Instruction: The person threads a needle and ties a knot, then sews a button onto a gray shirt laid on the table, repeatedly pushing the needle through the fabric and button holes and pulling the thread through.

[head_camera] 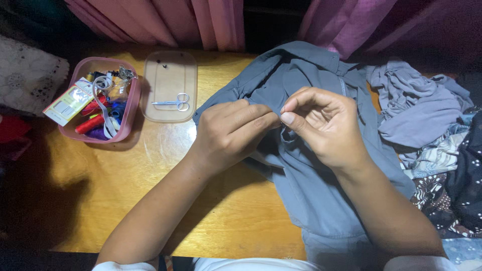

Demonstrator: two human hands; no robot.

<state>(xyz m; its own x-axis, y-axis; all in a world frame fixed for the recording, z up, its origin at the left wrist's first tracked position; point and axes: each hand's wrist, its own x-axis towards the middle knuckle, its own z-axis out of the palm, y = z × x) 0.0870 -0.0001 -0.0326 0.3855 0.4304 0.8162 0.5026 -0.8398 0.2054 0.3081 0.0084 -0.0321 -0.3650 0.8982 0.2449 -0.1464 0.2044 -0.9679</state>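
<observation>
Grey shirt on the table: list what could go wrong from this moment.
1. The left hand and right hand pinch the grey shirt close together; if a needle is between the fingers, too small to see here, a fingertip could get pricked.
2. Much of the shirt hangs over the near edge of the wooden table and might slide off.
3. The small scissors lie loose on the clear lid, easy to knock.
</observation>
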